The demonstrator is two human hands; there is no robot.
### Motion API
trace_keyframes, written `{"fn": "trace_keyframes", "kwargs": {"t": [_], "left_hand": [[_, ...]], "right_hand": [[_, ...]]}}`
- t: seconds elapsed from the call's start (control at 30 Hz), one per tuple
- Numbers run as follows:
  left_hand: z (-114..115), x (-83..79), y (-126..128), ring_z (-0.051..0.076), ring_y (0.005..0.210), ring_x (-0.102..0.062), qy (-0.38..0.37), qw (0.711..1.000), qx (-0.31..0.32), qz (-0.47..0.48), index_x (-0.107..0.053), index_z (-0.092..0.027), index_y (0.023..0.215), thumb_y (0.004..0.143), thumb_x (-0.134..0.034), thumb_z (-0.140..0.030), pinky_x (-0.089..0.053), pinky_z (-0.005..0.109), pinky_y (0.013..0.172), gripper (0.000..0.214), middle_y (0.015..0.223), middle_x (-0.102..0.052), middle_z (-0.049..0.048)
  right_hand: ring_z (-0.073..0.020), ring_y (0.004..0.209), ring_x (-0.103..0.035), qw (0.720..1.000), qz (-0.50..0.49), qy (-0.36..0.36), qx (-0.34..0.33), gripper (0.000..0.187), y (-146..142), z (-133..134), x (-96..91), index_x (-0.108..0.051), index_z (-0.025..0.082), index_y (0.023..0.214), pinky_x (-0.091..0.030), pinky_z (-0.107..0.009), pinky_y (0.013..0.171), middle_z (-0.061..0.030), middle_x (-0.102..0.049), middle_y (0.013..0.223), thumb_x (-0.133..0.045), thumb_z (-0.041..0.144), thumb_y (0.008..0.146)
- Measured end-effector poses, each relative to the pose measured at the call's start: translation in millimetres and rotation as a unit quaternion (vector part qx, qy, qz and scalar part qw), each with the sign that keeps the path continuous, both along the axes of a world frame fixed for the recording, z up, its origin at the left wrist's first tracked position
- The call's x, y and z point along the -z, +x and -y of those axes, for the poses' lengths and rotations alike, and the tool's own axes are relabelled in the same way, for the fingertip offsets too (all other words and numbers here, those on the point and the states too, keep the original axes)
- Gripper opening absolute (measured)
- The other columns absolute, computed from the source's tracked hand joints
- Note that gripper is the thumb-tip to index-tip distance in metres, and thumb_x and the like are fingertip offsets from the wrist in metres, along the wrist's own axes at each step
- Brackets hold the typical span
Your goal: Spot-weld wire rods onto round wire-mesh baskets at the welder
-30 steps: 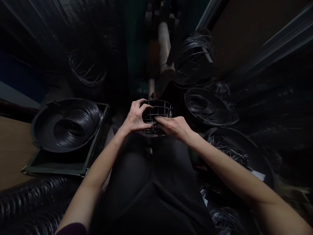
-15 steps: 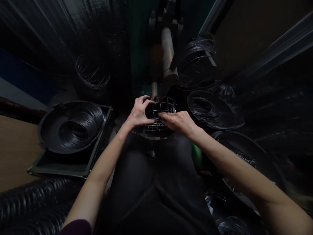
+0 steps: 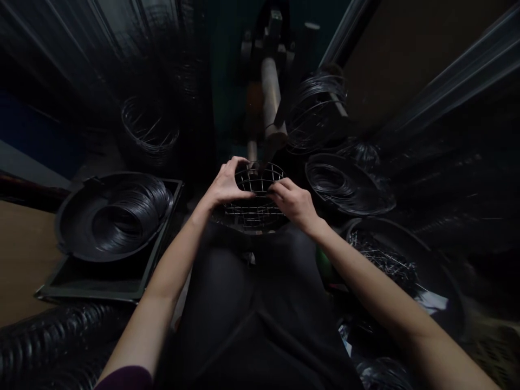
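Observation:
A small round wire-mesh basket (image 3: 254, 201) rests on my lap at the centre of the view, tipped so its grid faces up. My left hand (image 3: 226, 185) grips its left rim, fingers curled over the top wire. My right hand (image 3: 293, 203) pinches the wires on its right side, fingertips pressed together on the mesh. Behind the basket a machine with a pale cylindrical roller (image 3: 270, 86) stands upright.
A dark round pan of coiled wire rings (image 3: 114, 214) sits in a square tray (image 3: 101, 281) at left. More wire coils (image 3: 343, 181) and a pan of loose wire pieces (image 3: 385, 260) lie at right. Corrugated black tubing (image 3: 49, 336) runs along the lower left.
The basket has been tipped from upright to grid-up. My right hand moved from its front wall up onto the right side; my left hand stays on the rim.

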State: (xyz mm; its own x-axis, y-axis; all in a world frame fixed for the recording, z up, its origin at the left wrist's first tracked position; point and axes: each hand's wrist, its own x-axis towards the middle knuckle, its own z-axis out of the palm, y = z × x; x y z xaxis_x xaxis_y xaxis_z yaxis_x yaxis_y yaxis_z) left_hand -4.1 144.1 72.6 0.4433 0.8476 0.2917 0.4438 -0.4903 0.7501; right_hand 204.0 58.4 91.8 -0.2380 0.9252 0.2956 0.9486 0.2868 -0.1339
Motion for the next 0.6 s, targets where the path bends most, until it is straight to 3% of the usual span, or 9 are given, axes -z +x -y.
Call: {"fn": "trace_keyframes", "kwargs": {"t": [0.23,0.43,0.6], "left_hand": [[-22,0.7,1,0.033,0.117,-0.054,0.033,0.999,0.017,0.028,-0.046,-0.022,0.123,0.046,-0.089,-0.035,-0.045,0.05,0.102,0.089,0.121,-0.058,0.01],[-46,1.4,3,0.032,0.116,-0.056,0.042,0.998,0.013,0.043,-0.045,-0.023,0.124,0.046,-0.088,-0.035,-0.044,0.049,0.102,0.09,0.124,-0.057,0.01],[-55,0.8,2,0.031,0.114,-0.058,0.036,0.998,0.009,0.051,-0.044,-0.023,0.125,0.047,-0.088,-0.036,-0.045,0.049,0.1,0.091,0.117,-0.059,0.0096]], "right_hand": [[-0.0157,0.081,-0.06,0.994,-0.102,0.04,-0.013,0.015,6,-19,8.6,-0.071,0.022,0.096,-0.043,-0.025,0.064,-0.0065,-0.062,0.101,-0.058,0.027,0.093],[-0.017,0.077,-0.056,0.986,-0.152,0.048,0.045,0.011,7,-39,8.7,-0.07,0.02,0.092,-0.042,-0.027,0.063,-0.0053,-0.058,0.091,-0.062,0.026,0.087],[-0.0172,0.074,-0.056,0.982,-0.174,0.058,0.042,0.009,9,-55,10.6,-0.069,0.021,0.089,-0.042,-0.027,0.062,-0.0043,-0.058,0.087,-0.063,0.028,0.086]]}}
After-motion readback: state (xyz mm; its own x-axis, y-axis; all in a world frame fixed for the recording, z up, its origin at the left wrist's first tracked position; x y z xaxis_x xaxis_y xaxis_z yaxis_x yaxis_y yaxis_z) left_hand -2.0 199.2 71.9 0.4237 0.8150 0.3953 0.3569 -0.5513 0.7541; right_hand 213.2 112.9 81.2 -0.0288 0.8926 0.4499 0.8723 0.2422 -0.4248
